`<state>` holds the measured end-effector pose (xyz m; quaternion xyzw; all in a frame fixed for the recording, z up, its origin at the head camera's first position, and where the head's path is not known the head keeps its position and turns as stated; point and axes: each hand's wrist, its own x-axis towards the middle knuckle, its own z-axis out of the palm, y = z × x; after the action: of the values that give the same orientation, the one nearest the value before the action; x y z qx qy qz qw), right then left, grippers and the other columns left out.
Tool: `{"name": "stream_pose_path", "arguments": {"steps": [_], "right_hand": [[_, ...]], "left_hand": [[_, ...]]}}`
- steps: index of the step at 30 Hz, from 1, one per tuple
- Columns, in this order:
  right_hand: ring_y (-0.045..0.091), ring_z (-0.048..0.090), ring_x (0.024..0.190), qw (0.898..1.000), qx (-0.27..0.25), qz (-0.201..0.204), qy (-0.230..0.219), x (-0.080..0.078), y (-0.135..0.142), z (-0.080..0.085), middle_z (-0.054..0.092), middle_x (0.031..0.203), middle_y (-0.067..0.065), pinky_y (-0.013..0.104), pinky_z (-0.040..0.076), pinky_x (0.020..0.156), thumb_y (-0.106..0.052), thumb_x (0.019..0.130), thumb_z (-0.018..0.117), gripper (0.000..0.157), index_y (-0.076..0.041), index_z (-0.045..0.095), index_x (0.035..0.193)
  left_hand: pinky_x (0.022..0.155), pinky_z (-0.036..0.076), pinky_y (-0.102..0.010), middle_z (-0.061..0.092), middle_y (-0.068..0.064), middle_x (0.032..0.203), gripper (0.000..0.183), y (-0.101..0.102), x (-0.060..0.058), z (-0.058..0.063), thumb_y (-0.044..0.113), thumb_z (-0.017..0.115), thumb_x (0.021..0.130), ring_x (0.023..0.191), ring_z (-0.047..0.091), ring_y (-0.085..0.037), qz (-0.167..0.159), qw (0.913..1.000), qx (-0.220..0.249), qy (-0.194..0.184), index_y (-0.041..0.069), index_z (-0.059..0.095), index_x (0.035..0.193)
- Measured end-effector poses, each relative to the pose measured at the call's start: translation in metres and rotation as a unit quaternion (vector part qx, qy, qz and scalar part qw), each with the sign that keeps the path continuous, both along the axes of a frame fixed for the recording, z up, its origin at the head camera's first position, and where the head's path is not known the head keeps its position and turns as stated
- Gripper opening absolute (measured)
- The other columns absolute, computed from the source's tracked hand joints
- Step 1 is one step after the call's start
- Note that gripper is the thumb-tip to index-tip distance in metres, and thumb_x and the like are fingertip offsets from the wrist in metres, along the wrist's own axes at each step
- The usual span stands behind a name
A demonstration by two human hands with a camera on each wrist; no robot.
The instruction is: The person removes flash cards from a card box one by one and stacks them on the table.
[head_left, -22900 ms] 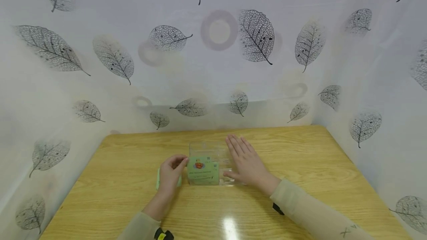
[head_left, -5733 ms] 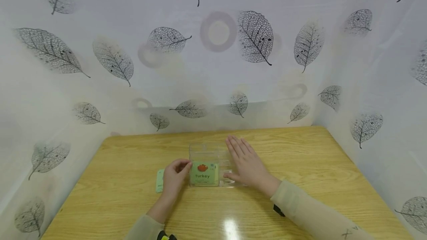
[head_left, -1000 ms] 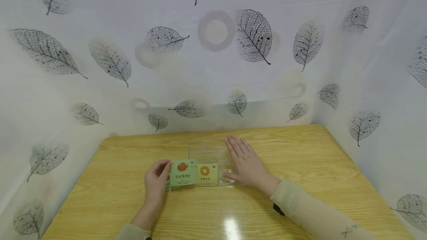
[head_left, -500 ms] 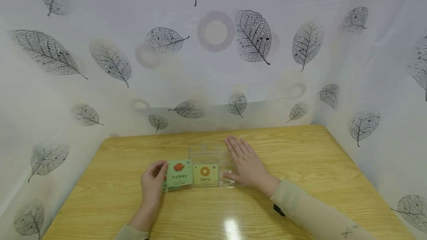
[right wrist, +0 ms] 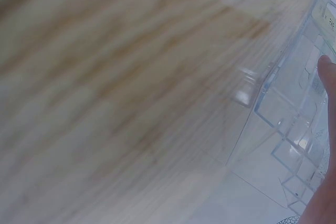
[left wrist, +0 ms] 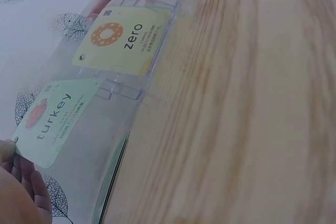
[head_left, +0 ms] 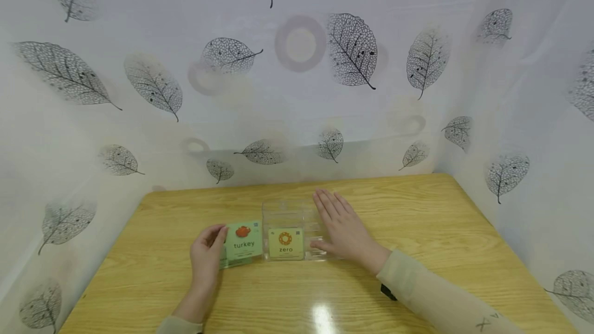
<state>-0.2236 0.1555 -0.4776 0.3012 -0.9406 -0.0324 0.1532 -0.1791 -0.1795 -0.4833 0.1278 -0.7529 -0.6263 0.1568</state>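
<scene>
My left hand (head_left: 203, 255) pinches the left edge of a green flashcard (head_left: 244, 250) printed "turkey" with a red picture. That card is held above a stack of green cards (head_left: 235, 262) lying on the table, whose edges (left wrist: 110, 182) show in the left wrist view. A yellow "zero" flashcard (head_left: 285, 254) with a ring-shaped picture lies in the left front part of a clear plastic tray (head_left: 283, 208). Over the tray's right part, my right hand (head_left: 345, 231) rests flat with straight fingers. Its thumb (right wrist: 326, 72) touches the clear plastic in the right wrist view.
The wooden table (head_left: 394, 205) reaches back to a white leaf-printed curtain (head_left: 297, 97), which also hangs at both sides. A light glare (head_left: 321, 318) shows on the wood near the front.
The turkey card, over the tray 5.7 s ago, has moved left in my left hand to above the green stack, uncovering the zero card. My right hand has stayed in place.
</scene>
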Motion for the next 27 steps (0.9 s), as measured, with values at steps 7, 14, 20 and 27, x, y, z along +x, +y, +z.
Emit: {"name": "stream_pose_path", "arguments": {"steps": [7,14,20,27], "right_hand": [[0.037,0.026,0.163,1.0,-0.01,0.003,-0.003,0.0,0.0,0.001,0.021,0.176,0.019,0.052,0.02,0.134,-0.075,0.092,0.063,0.115,0.002,0.023,0.166],[0.036,0.023,0.164,1.0,-0.001,-0.003,-0.01,0.0,0.0,0.001,0.017,0.177,0.018,0.05,0.016,0.135,-0.076,0.093,0.061,0.115,0.001,0.018,0.167],[0.037,0.026,0.163,1.0,-0.001,0.0,-0.005,0.0,0.0,0.001,0.019,0.177,0.018,0.05,0.019,0.134,-0.076,0.092,0.062,0.115,0.001,0.02,0.167],[0.037,0.027,0.163,1.0,-0.001,0.002,0.0,0.0,0.0,0.0,0.02,0.176,0.019,0.05,0.018,0.134,-0.075,0.092,0.062,0.115,0.001,0.02,0.167]], "left_hand": [[0.08,0.052,-0.007,0.066,0.031,0.087,0.027,-0.005,-0.002,-0.001,0.014,0.069,0.105,0.088,0.063,0.009,0.011,0.9999,-0.007,-0.007,-0.008,0.071,0.122],[0.078,0.052,-0.008,0.066,0.03,0.085,0.028,-0.01,-0.003,-0.003,0.015,0.069,0.105,0.086,0.062,0.007,0.021,0.9996,-0.001,-0.019,-0.006,0.071,0.123],[0.077,0.053,-0.009,0.067,0.027,0.085,0.028,-0.012,-0.003,-0.003,0.013,0.069,0.104,0.085,0.063,0.006,0.03,0.9991,0.013,-0.026,-0.007,0.07,0.123],[0.074,0.053,-0.01,0.067,0.028,0.083,0.027,-0.016,-0.002,-0.004,0.011,0.068,0.104,0.082,0.063,0.006,0.026,0.9996,0.006,-0.01,-0.011,0.07,0.121]]}}
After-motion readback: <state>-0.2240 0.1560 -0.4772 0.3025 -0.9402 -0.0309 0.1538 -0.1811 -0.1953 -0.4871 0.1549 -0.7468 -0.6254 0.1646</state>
